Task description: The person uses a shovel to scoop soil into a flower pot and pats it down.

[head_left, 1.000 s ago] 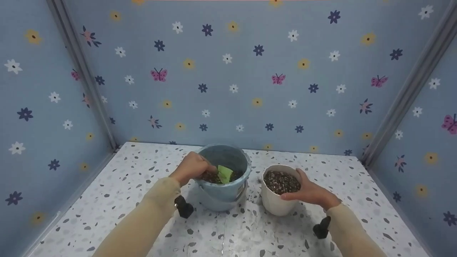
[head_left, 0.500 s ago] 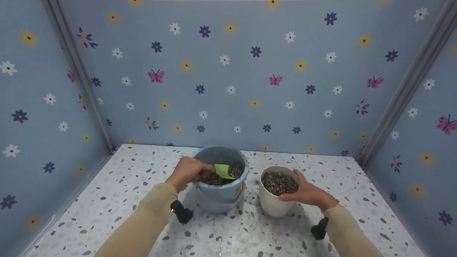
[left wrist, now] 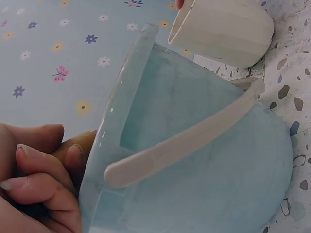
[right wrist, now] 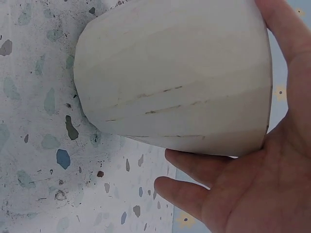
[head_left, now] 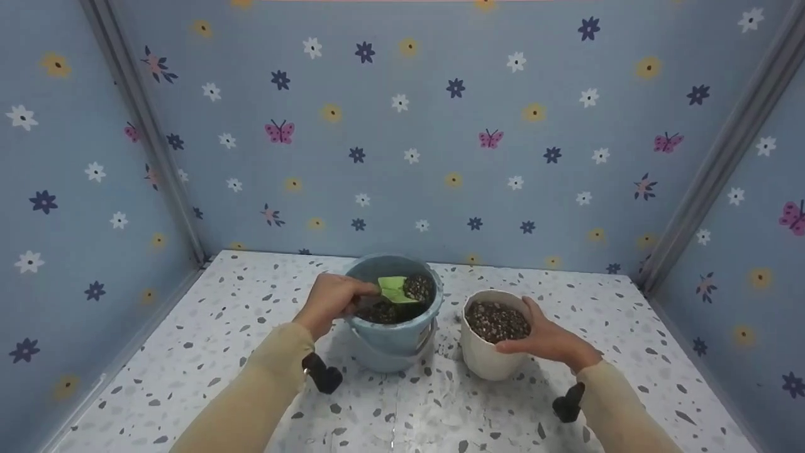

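Note:
My left hand [head_left: 330, 299] grips a small trowel by its wooden handle [left wrist: 77, 145], over the near-left rim of a light blue bucket [head_left: 390, 343]. The trowel's green blade [head_left: 391, 286] lies inside the bucket, with dark soil [head_left: 418, 287] at its tip. More soil covers the bucket's bottom. To the right stands a white faceted flowerpot [head_left: 487, 362], filled with dark, gritty potting soil [head_left: 497, 322]. My right hand [head_left: 550, 338] holds this pot at its right side, thumb at the near rim and fingers around the far side. Two fingers [right wrist: 187, 194] show beside the pot's wall.
Both containers stand on a white speckled tabletop [head_left: 264, 283]. The bucket's pale carrying handle [left wrist: 184, 138] hangs down its near side. Blue flowered panels [head_left: 402, 138] rise at the back and both sides, with grey posts [head_left: 148, 126] in the corners.
The green blade has come up from the bucket's near soil and tilted flatter, now carrying soil at its tip. The left hand has shifted slightly left. The right hand stays on the pot.

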The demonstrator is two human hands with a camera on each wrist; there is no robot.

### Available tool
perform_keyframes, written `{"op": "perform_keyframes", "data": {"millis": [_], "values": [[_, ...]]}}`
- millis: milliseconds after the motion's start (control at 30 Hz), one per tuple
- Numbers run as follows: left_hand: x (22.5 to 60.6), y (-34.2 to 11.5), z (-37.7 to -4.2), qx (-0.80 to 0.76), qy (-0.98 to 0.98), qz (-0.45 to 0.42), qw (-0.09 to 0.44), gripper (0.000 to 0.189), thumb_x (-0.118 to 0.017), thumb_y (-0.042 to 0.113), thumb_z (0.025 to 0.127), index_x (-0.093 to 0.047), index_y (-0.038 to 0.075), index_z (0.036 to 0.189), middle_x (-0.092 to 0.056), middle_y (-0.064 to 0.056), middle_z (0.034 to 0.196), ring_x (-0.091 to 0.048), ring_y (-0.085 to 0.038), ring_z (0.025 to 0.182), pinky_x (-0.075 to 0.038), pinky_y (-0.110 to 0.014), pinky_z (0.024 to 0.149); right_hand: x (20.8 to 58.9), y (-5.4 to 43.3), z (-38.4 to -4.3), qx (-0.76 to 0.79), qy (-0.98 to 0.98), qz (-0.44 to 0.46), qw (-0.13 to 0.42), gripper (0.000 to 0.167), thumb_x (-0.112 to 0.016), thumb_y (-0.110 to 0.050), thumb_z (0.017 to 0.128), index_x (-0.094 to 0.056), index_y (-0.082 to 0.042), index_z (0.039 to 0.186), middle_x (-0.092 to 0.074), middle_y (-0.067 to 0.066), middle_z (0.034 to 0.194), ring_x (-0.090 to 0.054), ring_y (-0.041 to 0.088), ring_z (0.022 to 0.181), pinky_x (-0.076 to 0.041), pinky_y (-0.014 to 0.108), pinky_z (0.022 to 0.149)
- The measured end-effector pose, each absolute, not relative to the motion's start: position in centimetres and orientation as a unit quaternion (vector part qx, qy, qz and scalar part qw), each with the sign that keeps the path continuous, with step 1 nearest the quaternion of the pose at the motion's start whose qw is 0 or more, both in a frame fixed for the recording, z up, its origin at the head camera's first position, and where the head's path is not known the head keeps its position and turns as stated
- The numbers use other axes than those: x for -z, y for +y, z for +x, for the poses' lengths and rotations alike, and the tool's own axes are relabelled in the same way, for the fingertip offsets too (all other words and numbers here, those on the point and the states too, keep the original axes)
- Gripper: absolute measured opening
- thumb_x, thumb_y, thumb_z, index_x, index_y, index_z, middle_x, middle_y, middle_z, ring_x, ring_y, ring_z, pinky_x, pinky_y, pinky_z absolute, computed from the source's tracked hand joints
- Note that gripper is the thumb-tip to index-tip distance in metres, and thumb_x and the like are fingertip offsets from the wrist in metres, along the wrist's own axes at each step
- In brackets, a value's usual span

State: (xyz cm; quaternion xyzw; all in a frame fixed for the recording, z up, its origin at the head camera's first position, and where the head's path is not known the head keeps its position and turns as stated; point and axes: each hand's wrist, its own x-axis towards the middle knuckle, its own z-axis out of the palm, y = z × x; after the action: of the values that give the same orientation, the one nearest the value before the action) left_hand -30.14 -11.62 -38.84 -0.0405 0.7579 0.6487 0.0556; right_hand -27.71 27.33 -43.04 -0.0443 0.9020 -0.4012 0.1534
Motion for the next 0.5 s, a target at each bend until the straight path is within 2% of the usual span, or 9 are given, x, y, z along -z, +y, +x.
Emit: {"op": "perform_keyframes", "data": {"millis": [233,500], "values": [[39.18,-12.27,-29.68,-0.652,0.755,-0.047,0.046,0.020,-0.080,0.025,0.082,-0.078,0.006,0.089,-0.059,-0.001,0.068,-0.044,-0.013,0.055,-0.041,-0.029,0.057,43.45,27.14,-27.68,0.404,0.900,-0.037,0.158,0.130,-0.082,-0.049,0.078,0.012,-0.009,0.157,0.003,0.030,0.160,-0.008,0.052,0.143,-0.018,0.068,0.108],[39.19,-12.43,-29.65,-0.670,0.740,-0.045,0.039,0.019,-0.079,0.025,0.083,-0.079,0.008,0.093,-0.060,-0.003,0.069,-0.046,-0.012,0.056,-0.038,-0.026,0.054,43.06,27.50,-27.77,0.405,0.900,-0.038,0.159,0.130,-0.081,-0.051,0.078,0.014,-0.010,0.157,0.004,0.028,0.160,-0.006,0.052,0.144,-0.015,0.068,0.108]]}}
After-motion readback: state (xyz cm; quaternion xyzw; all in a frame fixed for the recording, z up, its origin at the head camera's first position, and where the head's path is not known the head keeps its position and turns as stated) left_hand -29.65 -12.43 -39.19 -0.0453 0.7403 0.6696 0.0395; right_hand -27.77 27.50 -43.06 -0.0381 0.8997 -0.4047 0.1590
